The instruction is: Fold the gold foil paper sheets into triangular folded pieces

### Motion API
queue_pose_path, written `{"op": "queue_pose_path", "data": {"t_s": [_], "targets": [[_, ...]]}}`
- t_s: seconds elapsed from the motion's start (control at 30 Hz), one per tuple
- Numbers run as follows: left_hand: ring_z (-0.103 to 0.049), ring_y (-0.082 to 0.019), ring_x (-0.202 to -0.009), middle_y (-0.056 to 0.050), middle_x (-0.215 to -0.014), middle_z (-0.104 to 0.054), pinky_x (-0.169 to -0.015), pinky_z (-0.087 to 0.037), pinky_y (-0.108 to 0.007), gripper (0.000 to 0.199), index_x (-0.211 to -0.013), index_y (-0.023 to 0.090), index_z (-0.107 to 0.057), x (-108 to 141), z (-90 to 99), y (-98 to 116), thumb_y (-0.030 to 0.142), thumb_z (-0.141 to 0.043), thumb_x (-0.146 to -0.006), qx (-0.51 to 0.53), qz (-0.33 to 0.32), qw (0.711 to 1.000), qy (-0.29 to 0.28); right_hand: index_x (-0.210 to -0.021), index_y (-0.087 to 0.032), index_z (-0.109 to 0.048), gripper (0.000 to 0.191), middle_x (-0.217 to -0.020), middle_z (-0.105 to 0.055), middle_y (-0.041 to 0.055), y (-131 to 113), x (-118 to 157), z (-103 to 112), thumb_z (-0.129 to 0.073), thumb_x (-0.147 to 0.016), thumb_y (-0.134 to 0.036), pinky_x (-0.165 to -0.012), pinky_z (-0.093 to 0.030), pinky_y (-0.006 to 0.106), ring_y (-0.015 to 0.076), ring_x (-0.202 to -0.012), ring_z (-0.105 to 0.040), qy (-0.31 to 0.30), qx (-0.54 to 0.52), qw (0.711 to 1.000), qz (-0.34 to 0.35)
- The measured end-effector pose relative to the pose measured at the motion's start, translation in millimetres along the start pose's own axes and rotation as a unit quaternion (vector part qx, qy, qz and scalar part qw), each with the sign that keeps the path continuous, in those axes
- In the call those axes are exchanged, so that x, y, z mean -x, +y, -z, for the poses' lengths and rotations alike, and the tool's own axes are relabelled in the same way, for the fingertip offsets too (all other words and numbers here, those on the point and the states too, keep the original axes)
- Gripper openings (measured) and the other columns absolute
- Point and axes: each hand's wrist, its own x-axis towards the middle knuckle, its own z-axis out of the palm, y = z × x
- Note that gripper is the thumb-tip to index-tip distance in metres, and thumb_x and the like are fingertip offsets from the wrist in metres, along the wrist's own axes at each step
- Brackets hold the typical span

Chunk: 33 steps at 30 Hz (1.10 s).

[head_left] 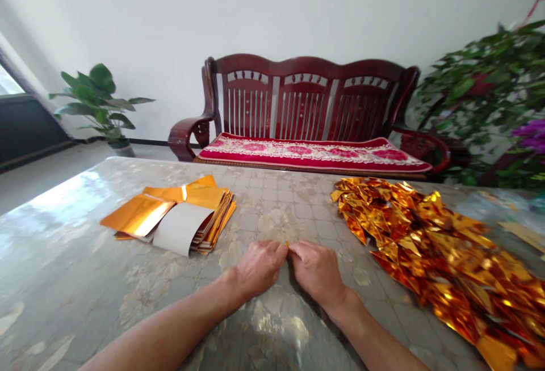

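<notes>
My left hand (263,266) and my right hand (317,270) meet knuckle to knuckle over the middle of the table. Both are closed, with a small bit of gold foil paper (287,244) showing between the fingertips; most of it is hidden by the fingers. To the left lies a stack of flat gold foil paper sheets (208,201), one turned with its pale grey back up. On the right spreads a large heap of folded gold foil pieces (409,235), shiny and pointed.
A patterned, glossy cover lies over the table (272,195). Clear plastic bags (489,206) rest at the right edge by the heap. Behind stands a dark red wooden bench (304,96) with a floral cushion (315,151). Potted plants (100,101) flank it.
</notes>
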Motion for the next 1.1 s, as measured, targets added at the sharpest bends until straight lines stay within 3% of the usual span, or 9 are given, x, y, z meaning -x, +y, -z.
{"op": "queue_pose_path", "data": {"t_s": [0.23, 0.4, 0.53, 0.63, 0.73, 0.9, 1.1], "targets": [[-0.066, -0.019, -0.076, -0.005, -0.080, -0.069, -0.066, -0.048, -0.026, 0.013, -0.088, 0.017, -0.062, 1.9, -4.4, -2.6, 0.009, -0.052, -0.085, 0.025, 0.001, 0.999, 0.023, -0.066, -0.021, -0.065, 0.028, -0.063, -0.067, 0.0005, 0.1, 3.3, -4.2, -0.052, -0.090, -0.014, -0.058, -0.033, 0.026, 0.0124, -0.059, -0.062, 0.009, -0.016, 1.000, 0.018], [-0.066, -0.015, -0.075, -0.001, -0.079, -0.070, -0.067, -0.044, -0.022, 0.023, -0.084, 0.020, -0.066, 0.0, -1.7, -15.5, 0.023, -0.047, -0.098, 0.139, 0.060, 0.985, 0.085, -0.088, -0.026, -0.074, 0.017, -0.081, -0.076, -0.0007, 14.8, -2.2, -4.1, -0.059, -0.090, -0.018, -0.065, -0.044, 0.022, 0.0150, -0.075, -0.070, -0.022, -0.068, 0.997, 0.003], [-0.066, -0.014, -0.080, 0.001, -0.086, -0.073, -0.071, -0.044, -0.021, 0.017, -0.093, 0.025, -0.072, -1.1, -2.4, -22.7, 0.026, -0.054, -0.096, 0.240, 0.106, 0.957, 0.127, -0.106, -0.029, -0.072, 0.021, -0.099, -0.077, -0.0007, 28.3, -2.2, -2.8, -0.060, -0.091, -0.019, -0.077, -0.051, 0.025, 0.0174, -0.088, -0.073, 0.006, -0.079, 0.997, -0.007], [-0.066, -0.014, -0.084, 0.002, -0.090, -0.073, -0.075, -0.045, -0.022, 0.017, -0.097, 0.026, -0.073, -1.4, -4.4, -23.5, 0.024, -0.056, -0.095, 0.262, 0.117, 0.948, 0.140, -0.114, -0.028, -0.068, 0.025, -0.107, -0.076, -0.0002, 31.5, -0.6, -2.0, -0.059, -0.092, -0.020, -0.079, -0.052, 0.026, 0.0178, -0.092, -0.073, 0.019, -0.073, 0.997, 0.014], [-0.065, -0.016, -0.090, 0.001, -0.098, -0.071, -0.078, -0.046, -0.023, 0.018, -0.104, 0.026, -0.070, -1.0, -5.2, -23.3, 0.021, -0.058, -0.092, 0.237, 0.127, 0.950, 0.158, -0.114, -0.027, -0.066, 0.024, -0.100, -0.077, -0.0002, 29.8, -0.6, -0.4, -0.059, -0.092, -0.021, -0.074, -0.051, 0.026, 0.0170, -0.084, -0.073, 0.022, -0.061, 0.998, 0.025], [-0.063, -0.015, -0.092, 0.000, -0.102, -0.066, -0.080, -0.047, -0.024, 0.017, -0.108, 0.024, -0.063, 1.3, -1.3, -25.5, 0.018, -0.056, -0.093, 0.217, 0.066, 0.958, 0.179, -0.099, -0.024, -0.066, 0.011, -0.084, -0.074, -0.0010, 29.1, -2.9, 3.0, -0.057, -0.094, -0.021, -0.067, -0.046, 0.024, 0.0155, -0.073, -0.069, 0.019, -0.057, 0.997, 0.056], [-0.059, -0.019, -0.091, -0.002, -0.094, -0.068, -0.083, -0.042, -0.031, 0.012, -0.099, 0.023, -0.065, 2.3, 5.6, -29.9, 0.026, -0.053, -0.098, 0.135, -0.023, 0.970, 0.202, -0.094, -0.022, -0.067, 0.017, -0.082, -0.071, 0.0007, 35.7, -2.4, 2.5, -0.051, -0.097, -0.017, -0.070, -0.043, 0.022, 0.0137, -0.075, -0.066, 0.006, -0.073, 0.992, 0.103]]}}
